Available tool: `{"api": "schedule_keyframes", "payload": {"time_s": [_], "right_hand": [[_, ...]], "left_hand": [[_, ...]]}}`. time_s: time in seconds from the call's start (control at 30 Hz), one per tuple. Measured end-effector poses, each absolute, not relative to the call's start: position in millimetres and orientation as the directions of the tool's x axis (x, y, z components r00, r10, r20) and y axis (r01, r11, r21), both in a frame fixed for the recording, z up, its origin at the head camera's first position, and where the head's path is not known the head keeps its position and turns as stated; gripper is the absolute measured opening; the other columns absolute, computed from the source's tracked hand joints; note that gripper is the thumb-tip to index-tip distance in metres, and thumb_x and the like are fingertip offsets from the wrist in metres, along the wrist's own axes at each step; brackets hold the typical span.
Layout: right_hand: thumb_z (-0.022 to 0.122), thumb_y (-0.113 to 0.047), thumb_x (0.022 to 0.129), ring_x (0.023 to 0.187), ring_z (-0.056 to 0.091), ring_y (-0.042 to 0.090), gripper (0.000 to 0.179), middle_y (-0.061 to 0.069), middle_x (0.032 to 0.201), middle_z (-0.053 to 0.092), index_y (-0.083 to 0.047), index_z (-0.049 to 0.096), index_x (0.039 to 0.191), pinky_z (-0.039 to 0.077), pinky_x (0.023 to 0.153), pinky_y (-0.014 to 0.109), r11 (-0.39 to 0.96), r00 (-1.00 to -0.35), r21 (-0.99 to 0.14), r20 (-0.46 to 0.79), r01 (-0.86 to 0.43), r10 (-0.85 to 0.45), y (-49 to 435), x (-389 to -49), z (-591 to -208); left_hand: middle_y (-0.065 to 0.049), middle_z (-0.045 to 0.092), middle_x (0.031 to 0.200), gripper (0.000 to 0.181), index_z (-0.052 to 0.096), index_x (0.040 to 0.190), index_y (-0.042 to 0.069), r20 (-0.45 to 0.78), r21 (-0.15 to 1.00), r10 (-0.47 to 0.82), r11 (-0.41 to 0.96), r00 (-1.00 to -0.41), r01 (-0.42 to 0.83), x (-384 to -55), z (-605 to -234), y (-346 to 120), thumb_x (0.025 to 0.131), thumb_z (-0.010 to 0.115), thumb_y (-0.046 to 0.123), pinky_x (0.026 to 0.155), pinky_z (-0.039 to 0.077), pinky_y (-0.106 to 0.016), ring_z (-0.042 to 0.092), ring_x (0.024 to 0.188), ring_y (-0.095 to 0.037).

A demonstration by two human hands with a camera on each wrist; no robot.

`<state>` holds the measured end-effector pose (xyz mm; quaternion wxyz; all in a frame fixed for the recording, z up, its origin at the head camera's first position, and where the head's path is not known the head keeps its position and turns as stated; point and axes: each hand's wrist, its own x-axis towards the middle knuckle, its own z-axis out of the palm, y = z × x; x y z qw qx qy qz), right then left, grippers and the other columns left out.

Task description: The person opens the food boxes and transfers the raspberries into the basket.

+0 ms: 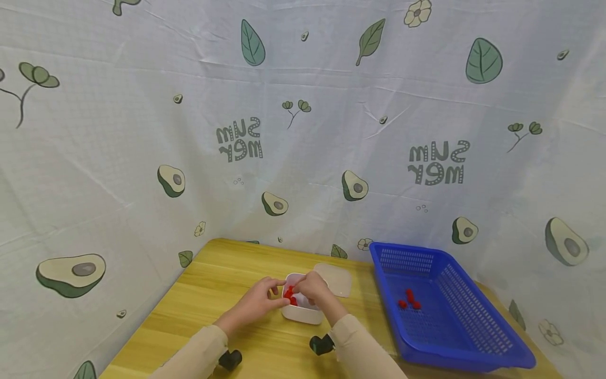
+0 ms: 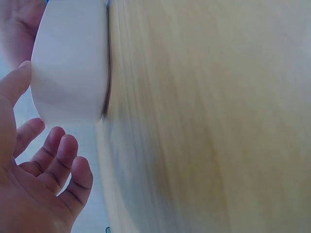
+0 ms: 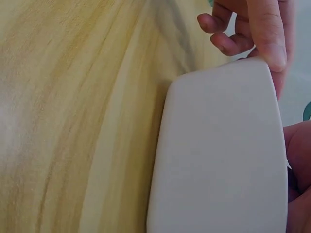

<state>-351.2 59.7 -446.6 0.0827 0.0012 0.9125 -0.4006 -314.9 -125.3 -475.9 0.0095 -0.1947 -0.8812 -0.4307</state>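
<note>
A small white box [image 1: 302, 315] with rounded corners stands on the table, several small red pieces [image 1: 290, 297] inside it. My left hand [image 1: 259, 301] holds the box's left end, thumb at the near rim and a fingertip farther back. The left wrist view shows the other fingers of the left hand [image 2: 46, 179] loosely bent beside the box. My right hand [image 1: 312, 288] reaches down into the box from the right. Its fingertips are hidden, so whether they pinch a red piece cannot be seen. The box wall [image 3: 221, 150] blocks them in the right wrist view.
A pale translucent lid [image 1: 337, 279] lies just behind the box. To the right stands a blue perforated basket [image 1: 454, 321] with several red pieces [image 1: 410, 298] in it. The wooden table [image 1: 227, 268] meets a printed white curtain [image 1: 303, 158] at the back and left.
</note>
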Motion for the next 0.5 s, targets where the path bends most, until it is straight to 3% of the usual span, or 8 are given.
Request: {"api": "schedule_keyframes", "payload": {"time_s": [0.23,0.5], "right_hand": [[0.068,-0.009,0.088,0.043,0.033,0.012,0.011,0.0,0.056,0.039,0.002,0.068,0.085,0.032,0.042,0.021,0.652,-0.99,-0.756,-0.126,0.05,-0.07,58.2,-350.5,-456.0],[0.074,-0.012,0.083,0.052,0.037,0.015,0.017,0.004,0.067,0.043,0.003,0.068,0.088,0.033,0.047,0.023,0.596,-0.991,-0.796,-0.13,0.104,-0.001,57.4,-357.4,-462.1]], "left_hand": [[-0.001,0.056,0.101,0.056,0.06,0.139,0.008,0.192,0.751,0.335,0.554,-0.922,0.358,-315.2,-476.2,-125.6,0.092,0.074,0.036,0.069,0.044,-0.026,0.051,0.088,-0.018],[-0.004,0.056,0.102,0.057,0.06,0.138,0.008,0.192,0.756,0.335,0.548,-0.922,0.357,-314.4,-476.2,-125.3,0.092,0.074,0.037,0.068,0.045,-0.026,0.051,0.087,-0.018]]}}
